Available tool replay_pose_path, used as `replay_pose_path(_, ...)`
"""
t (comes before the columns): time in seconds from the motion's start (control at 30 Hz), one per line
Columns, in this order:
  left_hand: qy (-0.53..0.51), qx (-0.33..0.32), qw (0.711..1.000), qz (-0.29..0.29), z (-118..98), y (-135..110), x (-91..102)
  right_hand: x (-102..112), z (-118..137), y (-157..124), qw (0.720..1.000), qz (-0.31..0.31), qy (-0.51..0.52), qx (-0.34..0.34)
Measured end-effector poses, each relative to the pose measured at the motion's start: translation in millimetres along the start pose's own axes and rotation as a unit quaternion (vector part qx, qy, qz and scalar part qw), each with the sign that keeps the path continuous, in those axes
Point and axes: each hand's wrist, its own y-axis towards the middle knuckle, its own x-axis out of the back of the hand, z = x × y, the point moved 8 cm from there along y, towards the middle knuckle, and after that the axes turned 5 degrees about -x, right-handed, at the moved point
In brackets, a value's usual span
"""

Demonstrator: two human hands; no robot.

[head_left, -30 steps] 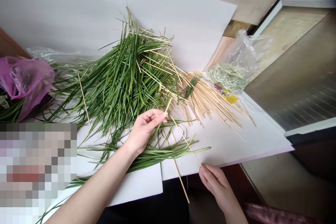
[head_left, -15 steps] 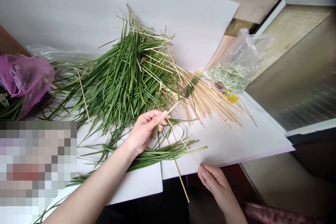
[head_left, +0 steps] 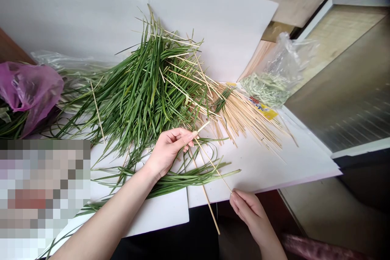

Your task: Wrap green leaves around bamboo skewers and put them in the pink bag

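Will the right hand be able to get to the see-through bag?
Probably yes. The right hand, pinching a thin skewer, has only flat loose skewers between it and the clear bag; nothing tall blocks it.

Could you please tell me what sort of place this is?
Probably a food-preparation area, perhaps a kitchen or stall: a heap of long green leaves and loose bamboo skewers lie spread on white boards used as a work surface.
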Motion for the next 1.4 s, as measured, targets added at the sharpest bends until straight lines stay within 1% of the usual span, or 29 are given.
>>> replay_pose_path(0.1, 0.016, -0.004, 1.000, 0.003, -0.8, 0.2, 0.0, -0.7, 0.4, 0.2, 1.000, -0.001, 0.005, -0.004)
replay_pose_path(0.2, 0.064, -0.017, 0.998, 0.021, -0.4, -1.0, -5.6, -0.9, -0.2, 0.4, 1.000, -0.008, 0.013, -0.013)
replay_pose_path(0.27, 0.109, -0.018, 0.992, 0.058, 4.2, -4.5, -15.5, -1.0, -0.2, 0.6, 1.000, -0.014, 0.019, -0.013)
replay_pose_path(0.4, 0.186, 0.007, 0.973, 0.139, 23.9, -17.2, -37.5, -1.8, -0.4, 0.9, 0.999, -0.023, 0.027, -0.016)
replay_pose_path(0.5, 0.217, 0.016, 0.962, 0.162, 32.5, -23.2, -44.6, -2.5, -0.1, 1.0, 0.999, -0.027, 0.029, -0.023)
replay_pose_path(0.57, 0.216, 0.015, 0.959, 0.181, 31.5, -24.3, -47.1, -2.6, -0.7, 0.9, 0.999, -0.027, 0.037, -0.026)
replay_pose_path(0.7, 0.171, 0.026, 0.953, 0.251, 19.3, -25.2, -52.2, 3.1, -9.4, -1.2, 0.996, -0.034, 0.073, -0.045)
replay_pose_path(0.73, 0.157, 0.027, 0.953, 0.257, 15.1, -24.8, -51.8, 5.1, -12.0, -2.2, 0.994, -0.032, 0.089, -0.047)
replay_pose_path(0.8, 0.146, 0.019, 0.957, 0.249, 8.4, -22.8, -48.7, 7.8, -15.2, -4.3, 0.992, -0.013, 0.117, -0.040)
replay_pose_path(0.87, 0.183, -0.007, 0.954, 0.239, 6.3, -21.3, -45.9, 9.3, -14.4, -6.4, 0.991, 0.016, 0.128, -0.020)
replay_pose_path(0.9, 0.228, -0.030, 0.943, 0.241, 6.9, -21.3, -45.8, 9.8, -13.0, -7.2, 0.992, 0.028, 0.126, -0.008)
replay_pose_path(0.93, 0.288, -0.059, 0.922, 0.251, 8.5, -22.2, -47.4, 10.1, -11.4, -7.8, 0.992, 0.037, 0.120, 0.002)
replay_pose_path(0.97, 0.356, -0.092, 0.891, 0.264, 11.1, -23.7, -50.1, 10.2, -9.8, -7.9, 0.993, 0.043, 0.112, 0.010)
replay_pose_path(1.0, 0.422, -0.123, 0.854, 0.277, 14.5, -25.4, -53.1, 9.9, -8.6, -7.6, 0.993, 0.046, 0.104, 0.013)
replay_pose_path(1.03, 0.477, -0.148, 0.817, 0.287, 18.3, -27.0, -55.7, 9.0, -7.7, -7.0, 0.994, 0.049, 0.098, 0.014)
replay_pose_path(1.07, 0.518, -0.164, 0.787, 0.292, 21.8, -27.9, -57.2, 7.8, -7.0, -6.2, 0.994, 0.050, 0.095, 0.013)
replay_pose_path(1.1, 0.547, -0.171, 0.766, 0.292, 24.7, -28.0, -57.7, 6.4, -6.5, -5.3, 0.994, 0.052, 0.095, 0.010)
replay_pose_path(1.13, 0.564, -0.171, 0.755, 0.289, 26.5, -27.5, -57.2, 5.2, -6.2, -4.4, 0.994, 0.051, 0.096, 0.008)
replay_pose_path(1.17, 0.572, -0.168, 0.749, 0.288, 27.4, -26.9, -56.6, 4.3, -6.3, -3.6, 0.994, 0.049, 0.098, 0.005)
replay_pose_path(1.23, 0.572, -0.162, 0.750, 0.289, 26.3, -26.3, -55.7, 3.7, -6.6, -2.5, 0.994, 0.041, 0.102, 0.000)
replay_pose_path(1.3, 0.556, -0.158, 0.765, 0.284, 21.8, -25.3, -54.0, 3.9, -6.6, -2.3, 0.994, 0.034, 0.108, -0.003)
replay_pose_path(1.37, 0.527, -0.144, 0.796, 0.260, 16.2, -22.3, -49.2, 3.3, -6.2, -2.6, 0.992, 0.037, 0.117, -0.007)
replay_pose_path(1.4, 0.502, -0.129, 0.820, 0.242, 14.1, -20.0, -45.4, 3.0, -6.1, -2.8, 0.992, 0.038, 0.121, -0.011)
